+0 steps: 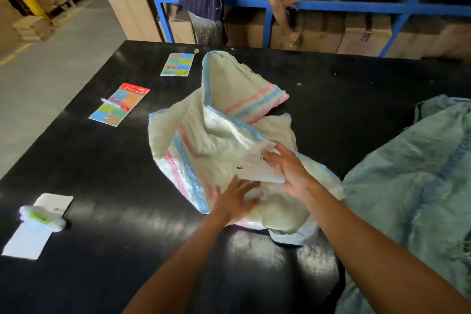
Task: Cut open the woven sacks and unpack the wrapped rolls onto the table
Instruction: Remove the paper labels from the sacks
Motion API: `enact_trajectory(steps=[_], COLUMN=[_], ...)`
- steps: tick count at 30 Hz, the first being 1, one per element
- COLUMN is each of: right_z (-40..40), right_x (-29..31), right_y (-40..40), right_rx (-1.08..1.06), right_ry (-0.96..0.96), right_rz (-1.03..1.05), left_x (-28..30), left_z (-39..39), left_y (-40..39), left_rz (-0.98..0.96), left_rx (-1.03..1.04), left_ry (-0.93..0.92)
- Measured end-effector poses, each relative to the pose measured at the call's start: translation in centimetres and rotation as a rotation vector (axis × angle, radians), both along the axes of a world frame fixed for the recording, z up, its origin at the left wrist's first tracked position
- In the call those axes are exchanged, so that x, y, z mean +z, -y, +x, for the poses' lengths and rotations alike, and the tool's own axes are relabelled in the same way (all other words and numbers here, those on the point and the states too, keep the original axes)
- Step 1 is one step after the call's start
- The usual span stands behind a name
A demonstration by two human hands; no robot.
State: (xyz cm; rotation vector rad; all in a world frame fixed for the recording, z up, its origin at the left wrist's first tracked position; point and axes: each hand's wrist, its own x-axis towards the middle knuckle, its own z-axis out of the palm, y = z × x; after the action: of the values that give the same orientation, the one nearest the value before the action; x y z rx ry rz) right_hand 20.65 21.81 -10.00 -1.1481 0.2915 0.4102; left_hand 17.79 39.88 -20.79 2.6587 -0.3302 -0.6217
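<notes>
We saw a crumpled white woven sack with pink and blue stripes [219, 135] lying open on the glossy black table [102, 173]. Our left hand [233, 201] pressed flat on it, fingers spread; our right hand [289, 169] gripped a white paper label [257, 167]. A pale green woven sack [418, 173] lay just beside.

Single head-worn wide view, steeply down and forward, close over the black table [107, 186]; shelving [356, 5] beyond.

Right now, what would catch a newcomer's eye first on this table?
The crumpled white woven sack with pink and blue stripes, mid-table, with both hands on it: the right hand holds a white paper label, the left hand lies flat. A green sack lies right.
</notes>
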Motion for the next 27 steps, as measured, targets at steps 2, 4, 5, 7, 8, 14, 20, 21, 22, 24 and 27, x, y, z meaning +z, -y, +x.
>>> enact_trajectory(steps=[2,4,5,7,8,14,20,21,22,24,27], right_z=[-0.2,-1.0,-1.6,-2.9,-3.4,-4.3,-3.6,-3.5,-3.4,-3.1,-2.3], right_x=[-2.2,-4.6,-5.4,-6.3,-6.6,-5.8,-3.3,-3.5,-3.8,-4.4,-5.7], right_y=[0.7,2.2,3.1,4.6,5.3,6.7,2.2,1.1,0.1,-1.8,-4.4], right_rx=[-0.064,-0.17,-0.218,-0.269,-0.27,0.035,0.264,0.317,0.351,0.367,0.303], right_ry=[-0.038,-0.091,-0.12,-0.171,-0.205,-0.204,-0.063,-0.052,-0.049,-0.046,-0.039], right_rz=[-0.114,-0.209,-0.225,-0.216,-0.213,-0.447,-0.366,-0.413,-0.45,-0.499,-0.523], left_x=[2.1,3.1,3.0,2.3,1.4,-1.2,-1.0,-1.0,-0.8,-0.5,-0.4], left_z=[-0.9,-1.4,-1.5,-2.2,-2.6,-2.6,-4.1,-4.4,-4.7,-5.3,-5.7], left_y=[-0.8,-1.7,-2.4,-3.4,-3.9,-5.3,-4.6,-4.8,-5.2,-6.1,-7.8], left_rz=[-0.023,0.097,0.158,0.223,0.245,0.307,0.261,0.261,0.239,0.077,-0.187], left_rx=[0.037,0.148,0.178,0.193,0.189,-0.009,-0.103,-0.081,-0.042,0.117,0.355], left_ry=[0.366,0.625,0.613,0.416,0.283,0.02,0.096,0.14,0.185,0.254,0.296])
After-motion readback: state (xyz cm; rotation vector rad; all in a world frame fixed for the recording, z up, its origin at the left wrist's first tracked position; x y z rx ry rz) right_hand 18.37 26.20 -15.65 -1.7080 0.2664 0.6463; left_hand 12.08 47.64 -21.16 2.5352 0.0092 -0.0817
